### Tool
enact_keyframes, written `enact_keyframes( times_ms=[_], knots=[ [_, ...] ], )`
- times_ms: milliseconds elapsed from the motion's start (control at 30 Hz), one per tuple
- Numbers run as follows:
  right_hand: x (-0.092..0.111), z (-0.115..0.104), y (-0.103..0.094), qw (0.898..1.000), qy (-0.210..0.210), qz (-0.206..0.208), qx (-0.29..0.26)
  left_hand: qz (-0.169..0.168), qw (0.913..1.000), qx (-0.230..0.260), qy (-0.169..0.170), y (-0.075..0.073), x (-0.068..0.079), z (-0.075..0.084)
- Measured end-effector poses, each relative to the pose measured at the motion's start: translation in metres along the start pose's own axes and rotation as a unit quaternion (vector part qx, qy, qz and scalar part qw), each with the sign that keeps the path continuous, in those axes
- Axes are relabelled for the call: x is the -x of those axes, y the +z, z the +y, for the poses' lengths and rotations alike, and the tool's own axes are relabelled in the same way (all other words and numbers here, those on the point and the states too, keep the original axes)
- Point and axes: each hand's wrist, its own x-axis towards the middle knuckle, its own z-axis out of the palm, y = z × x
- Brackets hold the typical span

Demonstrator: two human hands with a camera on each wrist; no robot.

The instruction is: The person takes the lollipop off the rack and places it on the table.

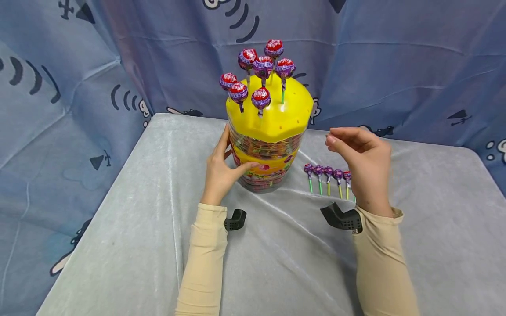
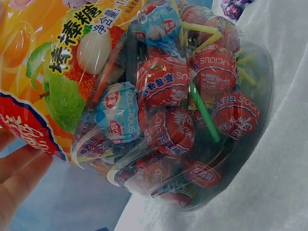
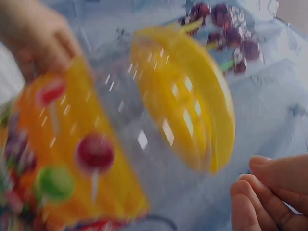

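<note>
A clear candy jar point(image 1: 264, 175) with a yellow lid point(image 1: 292, 103) stands on the table. Several purple-and-red wrapped lollipops point(image 1: 261, 97) rise from holes in the lid. My left hand point(image 1: 222, 173) grips the jar's left side, thumb across the front label. In the left wrist view, red- and blue-wrapped lollipops point(image 2: 163, 79) show through the clear wall. My right hand point(image 1: 367, 162) hovers right of the jar, fingers loosely bent and thumb close to the fingertips. Nothing shows between its fingertips point(image 3: 243, 190) in the right wrist view.
A row of purple-wrapped lollipops point(image 1: 329, 173) lies to the jar's right, partly hidden behind my right hand. Grey cloth covers the table point(image 1: 130, 228). A blue patterned curtain point(image 1: 178, 66) hangs behind and at the left.
</note>
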Motion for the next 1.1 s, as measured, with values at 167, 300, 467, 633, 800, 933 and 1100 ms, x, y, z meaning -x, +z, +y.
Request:
enact_keyframes(
  times_ms=[167, 300, 467, 633, 800, 933, 1100],
  knots=[
    [-0.007, -0.014, 0.023, 0.999, -0.027, -0.03, -0.026, 0.0, 1.0, 0.004, -0.001, 0.0, 0.0, 0.0],
    [-0.011, -0.022, 0.039, 0.998, -0.035, -0.042, -0.036, 0.001, 1.0, 0.004, -0.002, 0.0, 0.0, 0.0],
    [-0.017, -0.029, 0.056, 0.997, -0.051, -0.045, -0.029, 0.001, 1.0, 0.0, -0.002, 0.0, 0.0, 0.0],
    [-0.021, -0.032, 0.07, 0.997, -0.073, -0.039, -0.011, 0.0, 1.0, 0.0, -0.002, 0.0, 0.0, 0.0],
    [-0.025, -0.034, 0.08, 0.996, -0.075, -0.034, -0.023, 0.002, 1.0, -0.003, -0.004, -0.001, 0.001, 0.0],
    [-0.028, -0.035, 0.087, 0.996, -0.083, -0.031, -0.018, 0.0, 1.0, -0.002, -0.003, 0.0, 0.002, -0.001],
    [-0.03, -0.033, 0.091, 0.993, -0.116, -0.024, 0.015, -0.001, 1.0, -0.001, 0.0, 0.0, 0.002, 0.0]
  ],
)
